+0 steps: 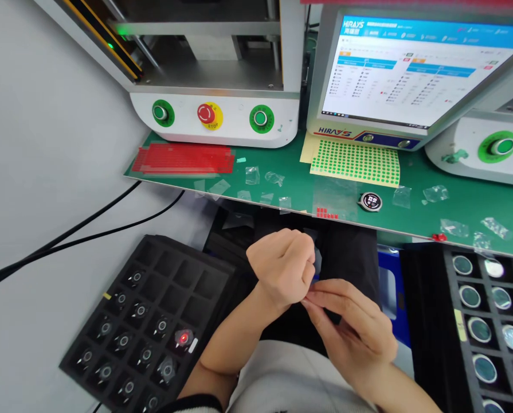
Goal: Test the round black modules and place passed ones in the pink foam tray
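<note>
Lap level, below the counter edge. Left hand (282, 267) is curled shut around a small clear-wrapped piece (317, 263); only a corner of it shows past the knuckles. Right hand (353, 332) sits just under it, thumb and forefinger narrow, fingers (320, 301) pressed tip to tip against the heel of the left. I cannot tell what they grip.

Judgement: this looks like picking at a wrapper. It would go best with the left hand locked steady, the right catching one corner only and pulling slow and flat, keeping off the piece's face.

Counts:
- Left foam tray (176, 269): about thirteen small parts, one glowing red (far pockets bare).
- Right tray (447, 298): eight round discs in view.
- Green counter (299, 178): one round dial (370, 201), one sheet of green dots (355, 163), one block of red stickers (183, 159), roughly a dozen film scraps.
- Farther back: three green buttons (260, 119), one red stop button (207, 113), one monitor (411, 69), lit.
- Two black cables run off left.
</note>
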A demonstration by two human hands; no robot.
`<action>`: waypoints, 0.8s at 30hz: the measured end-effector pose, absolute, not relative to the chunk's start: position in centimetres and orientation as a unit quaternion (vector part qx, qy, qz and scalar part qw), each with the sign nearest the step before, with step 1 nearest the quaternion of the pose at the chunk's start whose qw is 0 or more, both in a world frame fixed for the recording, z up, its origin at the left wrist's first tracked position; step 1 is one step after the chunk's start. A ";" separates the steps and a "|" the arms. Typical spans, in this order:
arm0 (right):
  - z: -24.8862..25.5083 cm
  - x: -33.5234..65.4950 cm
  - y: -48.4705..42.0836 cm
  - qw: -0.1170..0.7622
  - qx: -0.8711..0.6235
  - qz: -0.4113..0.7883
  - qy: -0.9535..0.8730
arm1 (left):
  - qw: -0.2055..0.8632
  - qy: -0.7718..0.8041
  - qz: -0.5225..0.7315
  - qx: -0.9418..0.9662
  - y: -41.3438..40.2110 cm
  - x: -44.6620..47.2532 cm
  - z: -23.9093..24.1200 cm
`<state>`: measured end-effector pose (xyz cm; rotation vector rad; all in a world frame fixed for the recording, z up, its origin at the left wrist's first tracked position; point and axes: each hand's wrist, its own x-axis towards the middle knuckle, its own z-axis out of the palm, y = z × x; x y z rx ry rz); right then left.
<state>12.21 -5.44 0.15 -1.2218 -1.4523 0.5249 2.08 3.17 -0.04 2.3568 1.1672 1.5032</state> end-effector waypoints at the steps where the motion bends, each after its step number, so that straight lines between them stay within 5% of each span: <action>1: 0.1 12.3 -5.4 0.544 -0.519 0.214 -0.624 | 0.059 0.384 0.493 0.778 3.1 2.1 0.0; 15: -0.9 12.6 -5.6 0.485 -0.487 0.010 -0.727 | 0.096 0.372 0.533 0.754 3.0 2.3 -0.4; 24: -2.5 15.0 -7.4 0.489 -0.423 0.178 -0.742 | 0.132 0.573 0.357 0.725 3.8 -3.0 -5.5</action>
